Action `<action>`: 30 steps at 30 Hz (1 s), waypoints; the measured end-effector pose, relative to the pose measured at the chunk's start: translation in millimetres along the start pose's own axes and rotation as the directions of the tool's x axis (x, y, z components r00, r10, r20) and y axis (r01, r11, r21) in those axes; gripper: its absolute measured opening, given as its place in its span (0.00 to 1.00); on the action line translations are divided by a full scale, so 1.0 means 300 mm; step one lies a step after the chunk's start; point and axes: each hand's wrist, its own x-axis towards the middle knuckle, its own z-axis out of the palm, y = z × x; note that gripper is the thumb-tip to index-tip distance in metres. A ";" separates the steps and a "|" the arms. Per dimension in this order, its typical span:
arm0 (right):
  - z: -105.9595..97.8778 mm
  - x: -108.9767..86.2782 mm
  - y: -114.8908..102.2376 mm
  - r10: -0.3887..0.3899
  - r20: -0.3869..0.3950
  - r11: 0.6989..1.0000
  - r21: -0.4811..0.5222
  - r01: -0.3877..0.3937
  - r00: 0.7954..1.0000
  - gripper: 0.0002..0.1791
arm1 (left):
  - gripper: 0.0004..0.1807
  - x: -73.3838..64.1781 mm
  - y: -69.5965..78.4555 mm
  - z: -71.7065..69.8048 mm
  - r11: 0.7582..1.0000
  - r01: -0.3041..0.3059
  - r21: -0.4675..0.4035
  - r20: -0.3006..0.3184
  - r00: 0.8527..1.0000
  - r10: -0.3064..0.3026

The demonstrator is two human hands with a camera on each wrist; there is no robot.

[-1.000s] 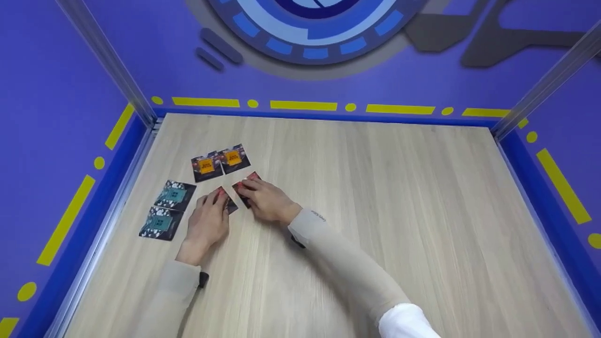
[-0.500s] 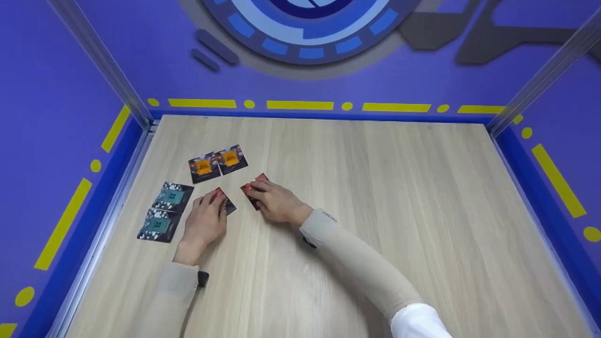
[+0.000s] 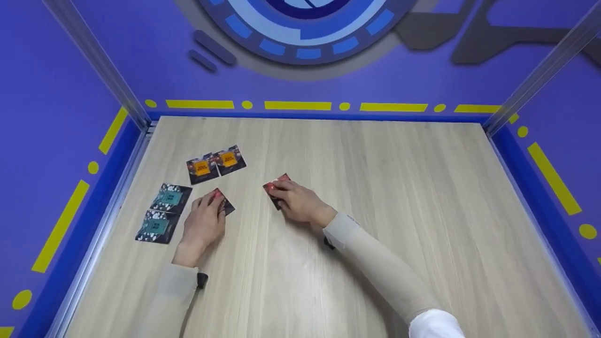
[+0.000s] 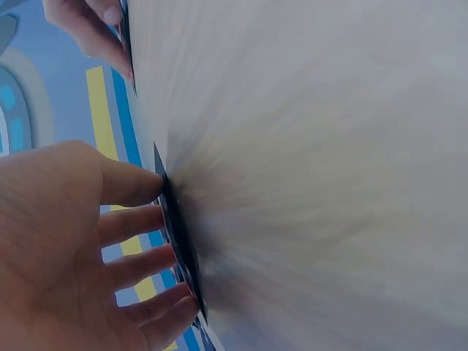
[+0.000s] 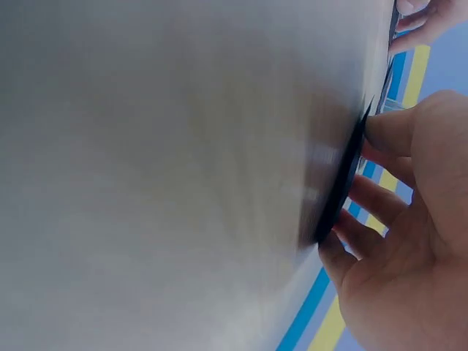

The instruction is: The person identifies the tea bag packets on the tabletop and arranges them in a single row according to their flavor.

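My left hand (image 3: pixel 204 220) rests its fingertips on a small flat red-and-black printed packet (image 3: pixel 229 208), most of it hidden under the fingers. The left wrist view shows those fingers fairly straight and spread along the packet's dark, thin side (image 4: pixel 179 223). To the right, my right hand (image 3: pixel 303 202) holds a second red-and-black packet (image 3: pixel 271 192) between thumb and fingers. Seen from the right wrist, this packet (image 5: pixel 342 186) is a dark strip close over the table, thumb at one end and little finger at the other. A gap of bare wood separates the two packets.
Two packets with orange labels (image 3: pixel 202 168) lie side by side beyond my left hand. Two teal-labelled packets (image 3: pixel 157 227) lie left of it. The wooden table (image 3: pixel 399 188) is bounded by blue panels (image 3: pixel 305 89) and metal posts (image 3: pixel 101 61).
My right hand has moved right with its red-and-black packet, widening the gap between the two. The left hand stays on its packet. The whole head view has shifted slightly.
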 end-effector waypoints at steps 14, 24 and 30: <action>-0.049 -0.140 0.118 0.094 -0.030 0.996 0.011 -0.094 0.995 0.26 | 0.27 -0.002 0.003 -0.002 1.000 0.017 -0.015 0.019 1.000 -0.017; -0.074 -0.249 0.186 0.180 -0.062 0.983 0.042 -0.178 0.982 0.25 | 0.27 -0.001 -0.003 -0.002 0.999 0.029 -0.026 0.024 0.999 -0.029; -0.094 -0.318 0.210 0.213 -0.098 0.977 0.039 -0.210 0.972 0.25 | 0.27 -0.002 0.000 -0.006 0.999 0.021 -0.024 0.024 1.000 -0.020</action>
